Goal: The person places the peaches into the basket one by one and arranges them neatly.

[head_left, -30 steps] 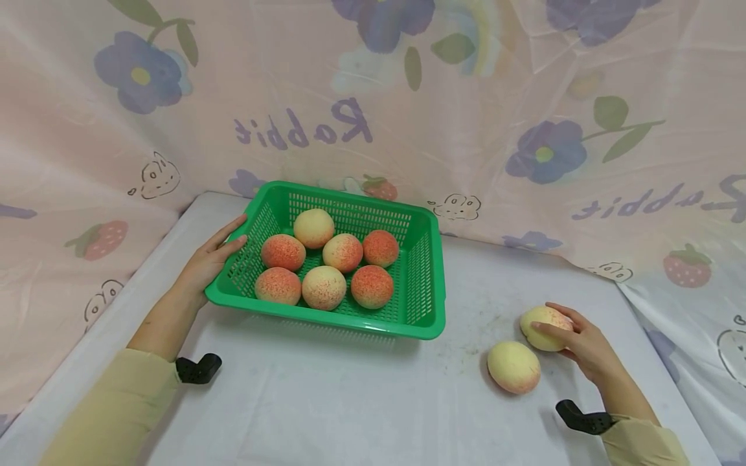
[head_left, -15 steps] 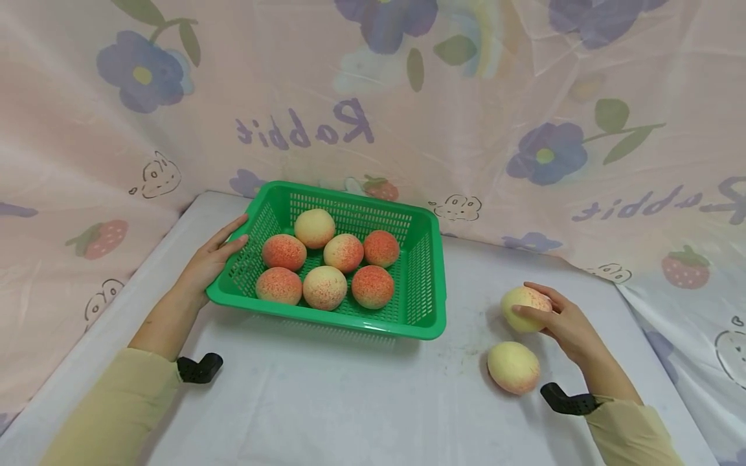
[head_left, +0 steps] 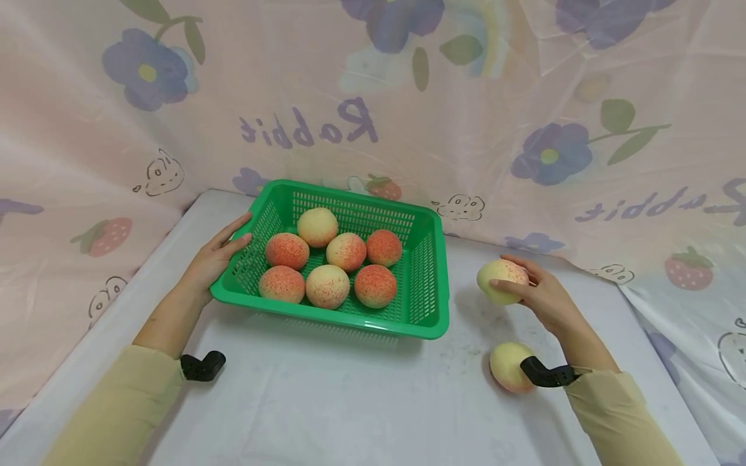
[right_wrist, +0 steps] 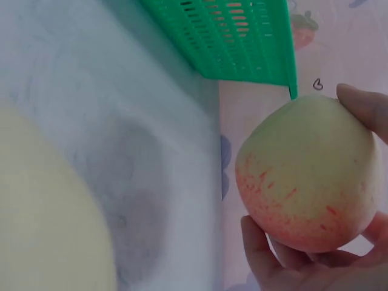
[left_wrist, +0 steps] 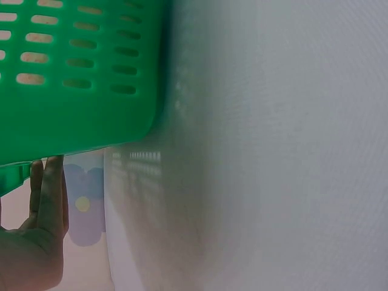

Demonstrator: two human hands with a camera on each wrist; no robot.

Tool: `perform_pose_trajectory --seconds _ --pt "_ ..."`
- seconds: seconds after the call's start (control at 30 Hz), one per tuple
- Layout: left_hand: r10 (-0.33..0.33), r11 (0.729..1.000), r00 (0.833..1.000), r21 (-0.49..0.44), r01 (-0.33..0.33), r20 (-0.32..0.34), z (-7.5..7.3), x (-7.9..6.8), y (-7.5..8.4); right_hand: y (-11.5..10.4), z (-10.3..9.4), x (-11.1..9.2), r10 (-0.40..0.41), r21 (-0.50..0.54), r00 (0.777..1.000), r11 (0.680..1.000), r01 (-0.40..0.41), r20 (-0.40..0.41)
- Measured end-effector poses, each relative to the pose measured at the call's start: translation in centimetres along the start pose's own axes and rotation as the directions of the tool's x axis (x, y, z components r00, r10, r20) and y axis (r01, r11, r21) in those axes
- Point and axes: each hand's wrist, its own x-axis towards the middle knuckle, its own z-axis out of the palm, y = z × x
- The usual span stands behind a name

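Observation:
My right hand (head_left: 550,301) holds a pale yellow peach (head_left: 501,282) with a red-speckled side, thumb on one side and fingers on the other. In the right wrist view this peach (right_wrist: 309,176) is raised above the white table, to the right of the green basket (head_left: 436,278). A second pale peach (head_left: 508,362) lies on the table, partly covered by the black wrist camera. My left hand (head_left: 212,262) touches the basket's left end with its fingers straight. In the left wrist view, those fingers (left_wrist: 51,197) reach up to the basket's rim (left_wrist: 60,154).
Several red and pale peaches (head_left: 327,287) sit inside the basket, mostly toward its left and middle. Bare basket floor shows at the right end. A printed cloth (head_left: 443,129) hangs behind and beside the white table (head_left: 350,401).
My right hand has lifted the peach off the table and carried it leftward and farther back, closer to the basket. The left hand and basket stay in place.

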Motion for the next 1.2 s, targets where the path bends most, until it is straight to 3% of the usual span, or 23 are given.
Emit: perform_pose_trajectory --seconds 0.63,0.93,1.2 --pt "0.002 1.000 1.000 0.011 -0.002 -0.003 0.0 0.3 -0.1 -5.7 1.5 1.6 -0.056 -0.064 0.997 0.996 0.059 0.046" --pt "0.005 1.000 1.000 -0.015 -0.005 0.012 -0.2 0.2 -0.3 -9.1 4.0 2.7 -0.124 0.004 0.986 0.992 0.124 0.111" --pt "-0.001 1.000 1.000 -0.010 0.001 0.008 -0.1 0.1 -0.1 -10.7 5.9 3.9 -0.144 -0.012 0.977 0.989 0.148 0.154"
